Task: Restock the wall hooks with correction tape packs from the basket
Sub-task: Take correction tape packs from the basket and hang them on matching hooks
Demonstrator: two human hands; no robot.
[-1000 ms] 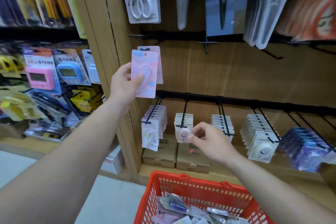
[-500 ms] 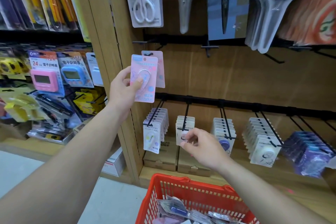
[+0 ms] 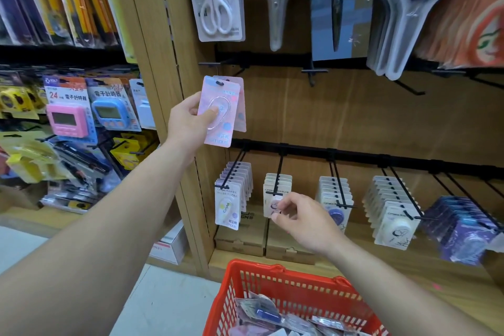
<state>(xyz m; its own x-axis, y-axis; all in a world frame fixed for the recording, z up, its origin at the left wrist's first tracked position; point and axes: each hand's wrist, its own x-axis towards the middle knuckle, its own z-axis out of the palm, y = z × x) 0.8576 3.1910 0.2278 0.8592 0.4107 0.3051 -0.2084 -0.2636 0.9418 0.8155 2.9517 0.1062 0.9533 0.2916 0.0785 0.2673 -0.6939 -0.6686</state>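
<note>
Pinching a hung pack (image 3: 275,200), the right hand (image 3: 302,224) could tug it off — the left hand (image 3: 188,123), gripping the pink pack (image 3: 221,112), may drop it.

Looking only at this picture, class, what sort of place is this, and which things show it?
Most likely a stationery shop aisle. Carded correction tape packs hang in rows on wall hooks, packaged scissors hang above them, and a red basket of more stock sits below.
</note>
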